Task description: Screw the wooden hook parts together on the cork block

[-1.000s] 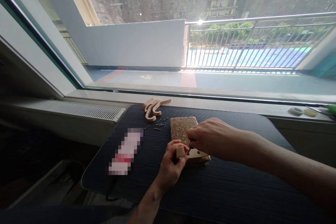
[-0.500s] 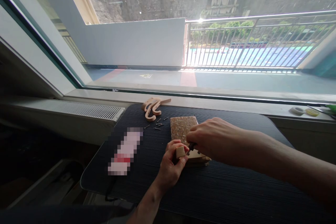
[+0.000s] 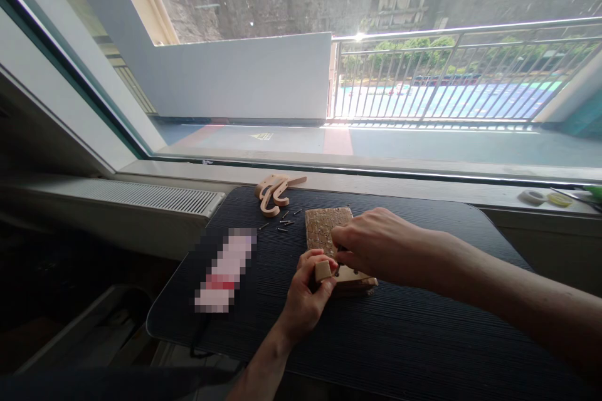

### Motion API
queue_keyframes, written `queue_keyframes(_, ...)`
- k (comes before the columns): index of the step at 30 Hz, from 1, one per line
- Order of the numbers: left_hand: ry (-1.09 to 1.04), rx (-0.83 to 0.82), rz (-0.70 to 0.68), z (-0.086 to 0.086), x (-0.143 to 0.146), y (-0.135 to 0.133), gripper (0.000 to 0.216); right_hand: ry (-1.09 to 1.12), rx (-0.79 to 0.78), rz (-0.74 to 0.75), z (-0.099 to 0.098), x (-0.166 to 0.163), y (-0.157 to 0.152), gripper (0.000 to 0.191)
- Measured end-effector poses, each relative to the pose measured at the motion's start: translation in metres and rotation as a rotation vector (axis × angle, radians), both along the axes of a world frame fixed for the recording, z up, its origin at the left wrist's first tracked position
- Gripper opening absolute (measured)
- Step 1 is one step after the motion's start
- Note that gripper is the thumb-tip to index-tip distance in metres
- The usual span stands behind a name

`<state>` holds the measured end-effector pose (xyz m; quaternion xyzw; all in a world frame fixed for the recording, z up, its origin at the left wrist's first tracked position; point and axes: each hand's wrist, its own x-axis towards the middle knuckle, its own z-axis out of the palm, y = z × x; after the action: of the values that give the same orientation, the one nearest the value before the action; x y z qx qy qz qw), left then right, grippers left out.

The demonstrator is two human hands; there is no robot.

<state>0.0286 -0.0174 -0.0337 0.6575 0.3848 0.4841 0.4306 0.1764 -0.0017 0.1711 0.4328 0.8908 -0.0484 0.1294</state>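
My left hand (image 3: pixel 305 294) is closed around a light wooden hook (image 3: pixel 348 274), whose square end (image 3: pixel 323 271) sticks up between thumb and fingers. The hook lies against a rough, bark-textured board (image 3: pixel 327 229) on the dark table. Dark screw holes show in its flat part. My right hand (image 3: pixel 371 238) is closed on a small screwdriver (image 3: pixel 339 266), mostly hidden by the fingers. Its shaft points down at the hole nearest my left thumb. Whether a screw sits under the tip cannot be made out.
Loose wooden hooks (image 3: pixel 273 193) lie at the table's back edge, with several screws (image 3: pixel 285 223) in front of them. A blurred pinkish-white strip (image 3: pixel 228 269) is on the left. Tape rolls (image 3: pixel 532 198) rest on the windowsill at right. A radiator (image 3: pixel 141 197) stands left.
My right hand has turned slightly and shifted a little left, with the screwdriver now more upright and its handle more covered. My left hand and the wooden hook stay nearly in place.
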Motion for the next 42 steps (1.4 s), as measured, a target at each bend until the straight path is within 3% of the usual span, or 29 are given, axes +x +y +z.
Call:
queue_keyframes(7,-0.007,-0.005,0.0,0.0,0.0,0.0,0.024,0.067,-0.023,0.011,0.013,0.006,-0.007,0.011)
queue_keyframes(12,0.01,-0.024,0.01,-0.002,-0.001,0.0,0.024,0.072,-0.061,0.057,0.007,0.006,-0.005,0.013)
queue_keyframes(19,0.009,-0.023,-0.012,0.0,-0.001,0.0,0.025,0.041,0.005,0.029,-0.003,0.008,0.0,0.008)
queue_keyframes(27,-0.008,-0.019,-0.011,0.0,0.0,0.001,0.025,-0.005,0.054,-0.022,0.001,0.005,-0.003,0.013)
queue_keyframes(33,-0.013,0.007,-0.009,0.0,0.0,0.001,0.026,0.093,0.015,0.048,0.007,0.008,-0.001,0.014)
queue_keyframes(42,-0.008,0.005,-0.009,0.0,-0.001,0.001,0.026,0.043,-0.004,0.043,0.006,0.006,0.002,0.014)
